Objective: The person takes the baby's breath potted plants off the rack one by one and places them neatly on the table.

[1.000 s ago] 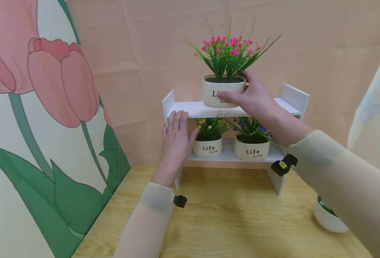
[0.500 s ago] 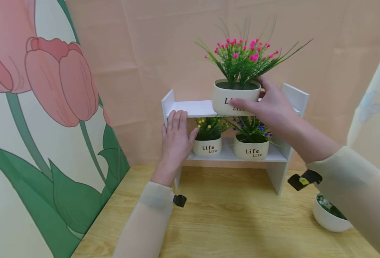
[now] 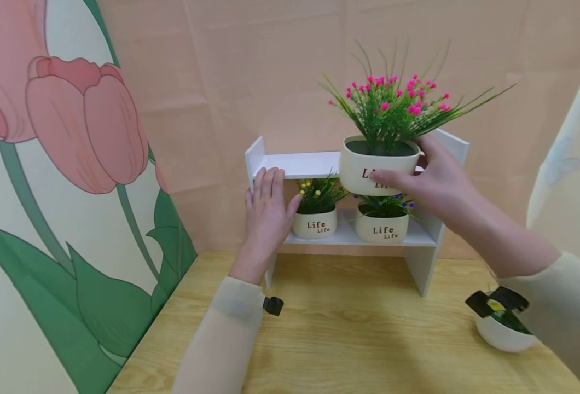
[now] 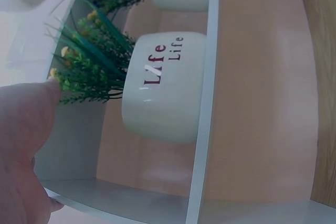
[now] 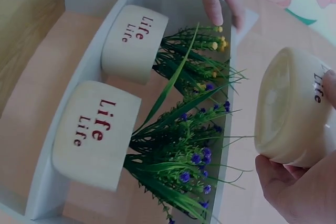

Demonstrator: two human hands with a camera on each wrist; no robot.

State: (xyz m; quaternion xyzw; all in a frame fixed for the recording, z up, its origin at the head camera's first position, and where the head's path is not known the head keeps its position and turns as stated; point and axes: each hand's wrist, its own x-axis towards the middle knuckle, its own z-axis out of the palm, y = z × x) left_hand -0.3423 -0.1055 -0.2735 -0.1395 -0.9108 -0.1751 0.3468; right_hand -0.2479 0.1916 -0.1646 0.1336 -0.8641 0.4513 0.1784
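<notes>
At two o'clock from the middle of the head view, a smooth, shiny, oval cream pot with bright pink flowers and long green leaves (image 3: 386, 145) hung in the air, nearly upright. The right hand (image 3: 440, 178), at three o'clock on the pot, held it with the thumb on its front and the other fingers around its side. Behind the pot was a white shelf made of flat boards (image 3: 300, 163). The left hand (image 3: 268, 210) was at eight o'clock from the pot. Its straight fingers rested on the shelf's front edge, with the thumb spread away.

Inside the shelf, just beside the left hand at three o'clock, stood a cream pot with yellow flowers (image 3: 315, 223). At three o'clock from that was a cream pot with blue flowers (image 3: 382, 225). The shelf stood on a light brown wood-patterned bench (image 3: 339, 323). At four o'clock, partly hidden by the right sleeve (image 3: 561, 312), sat a round white pot with green leaves (image 3: 504, 335).
</notes>
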